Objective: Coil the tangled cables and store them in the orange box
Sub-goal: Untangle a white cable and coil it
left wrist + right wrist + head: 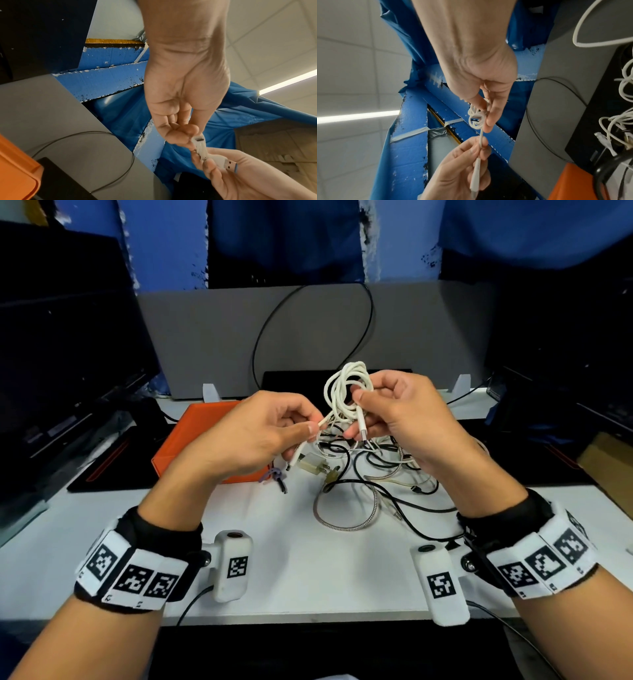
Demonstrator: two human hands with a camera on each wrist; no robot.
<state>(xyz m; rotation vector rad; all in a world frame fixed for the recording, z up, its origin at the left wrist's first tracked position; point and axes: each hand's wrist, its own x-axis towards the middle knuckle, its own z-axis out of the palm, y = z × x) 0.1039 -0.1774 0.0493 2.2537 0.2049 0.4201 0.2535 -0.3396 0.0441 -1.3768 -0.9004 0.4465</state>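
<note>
left wrist shows white cable (201,147) USB plug (229,165)

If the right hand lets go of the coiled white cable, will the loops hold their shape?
Probably not: the white cable looks thin and floppy, its loops uneven and untied, held only by the right hand. The left hand pinches one end, so it would likely dangle and uncoil.

Ahead of you: white worktop (291,559), grey partition (205,337) upright at frame centre, blue sheeting (284,241) along the top. Dark monitor (61,344) at left. Ceiling strip light (288,82), right edge, left wrist view.
</note>
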